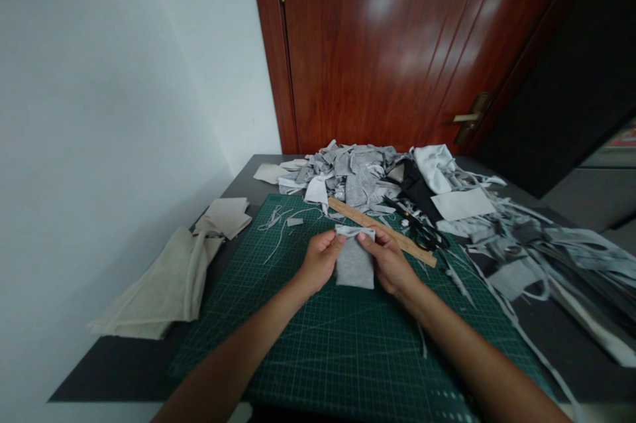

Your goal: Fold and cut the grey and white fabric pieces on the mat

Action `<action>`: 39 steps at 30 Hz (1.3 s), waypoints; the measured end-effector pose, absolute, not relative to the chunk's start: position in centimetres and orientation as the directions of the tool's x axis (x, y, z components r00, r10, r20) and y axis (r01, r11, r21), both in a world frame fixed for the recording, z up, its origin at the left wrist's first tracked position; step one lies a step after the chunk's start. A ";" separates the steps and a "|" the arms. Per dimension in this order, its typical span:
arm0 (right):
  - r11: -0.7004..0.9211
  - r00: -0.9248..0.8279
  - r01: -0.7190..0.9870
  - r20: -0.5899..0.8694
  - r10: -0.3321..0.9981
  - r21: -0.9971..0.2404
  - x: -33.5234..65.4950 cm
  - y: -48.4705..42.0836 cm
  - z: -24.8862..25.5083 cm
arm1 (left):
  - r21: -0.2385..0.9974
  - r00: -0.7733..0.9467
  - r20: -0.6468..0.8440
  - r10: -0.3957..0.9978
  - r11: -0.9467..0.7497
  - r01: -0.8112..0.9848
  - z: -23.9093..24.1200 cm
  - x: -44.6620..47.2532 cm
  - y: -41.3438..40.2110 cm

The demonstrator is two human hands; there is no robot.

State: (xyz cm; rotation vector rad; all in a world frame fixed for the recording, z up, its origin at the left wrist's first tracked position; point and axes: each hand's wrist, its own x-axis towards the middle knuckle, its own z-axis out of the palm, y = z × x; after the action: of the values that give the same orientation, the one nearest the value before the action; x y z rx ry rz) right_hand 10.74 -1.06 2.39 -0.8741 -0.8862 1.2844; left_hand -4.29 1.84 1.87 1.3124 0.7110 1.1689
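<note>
A small grey fabric piece [354, 264], roughly rectangular with a folded top edge, is held between both hands over the green cutting mat [318, 343]. My left hand [320, 260] pinches its upper left corner, thumb on top. At the upper right corner, my right hand [390, 260] grips the fold with its thumb over the front. The fingers behind the cloth are hidden. Just beyond the hands, a wooden ruler [417, 252] lies slanted on the mat, with black-handled scissors [427, 234] beside its right end.
Grey and white fabric scraps [365, 184] are heaped at the back. More strips [571, 250] spread along the right. Folded beige cloth [169, 284] lies on the left against the wall. Loose threads [278, 227] and a small scrap [295, 221] rest on the mat. A wooden door [377, 45] stands behind the table.
</note>
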 end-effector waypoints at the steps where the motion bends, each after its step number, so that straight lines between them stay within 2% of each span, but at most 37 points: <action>1: 0.079 0.077 -0.425 0.051 0.996 -0.902 10.7 -1.0 2.3 | 0.961 0.319 0.224 0.921 -0.156 -0.227 1.8 -4.3 1.8; 4: 0.139 0.071 -0.383 0.121 0.990 -0.913 10.8 -0.7 1.9 | 0.956 0.285 0.283 0.916 -0.247 -0.156 1.8 -4.5 1.9; 7: 0.335 0.090 -0.200 0.323 0.942 -0.921 11.2 -0.4 1.7 | 0.924 0.213 0.369 0.904 -0.382 0.021 1.9 -5.0 2.0; 11: 0.577 0.082 0.133 0.589 0.804 -0.806 12.2 -0.1 1.5 | 0.796 0.191 0.511 0.838 -0.545 0.264 2.1 -5.8 2.3; 14: 0.632 0.030 0.314 0.672 0.740 -0.709 12.6 -0.1 1.5 | 0.710 0.257 0.579 0.774 -0.634 0.308 2.3 -6.2 2.3; 17: 0.660 -0.019 0.404 0.715 0.699 -0.634 12.7 -0.3 1.6 | 0.662 0.337 0.599 0.727 -0.686 0.303 2.4 -6.3 2.2; 23: 0.666 -0.122 0.534 0.731 0.671 -0.521 12.9 -0.5 1.7 | 0.512 0.461 0.643 0.612 -0.791 0.335 2.1 -6.6 2.4; 31: 0.656 -0.296 0.593 0.631 0.717 -0.467 13.7 -0.1 1.8 | 0.271 0.622 0.478 0.620 -0.778 0.567 2.2 -8.0 3.7; 34: 0.688 -0.358 0.522 0.602 0.714 -0.505 13.4 -0.4 2.0 | 0.264 0.640 0.442 0.629 -0.773 0.577 2.4 -8.1 3.7; 39: 0.673 -0.424 0.436 0.524 0.739 -0.597 13.0 -0.6 2.1 | 0.323 0.637 0.445 0.629 -0.777 0.541 2.7 -8.3 4.0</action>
State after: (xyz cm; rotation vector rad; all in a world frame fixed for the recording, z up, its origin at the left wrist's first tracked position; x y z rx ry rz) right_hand 13.04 -0.55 2.10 -0.9033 -2.0795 0.4784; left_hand -8.30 3.98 2.67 2.6961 0.9710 0.8246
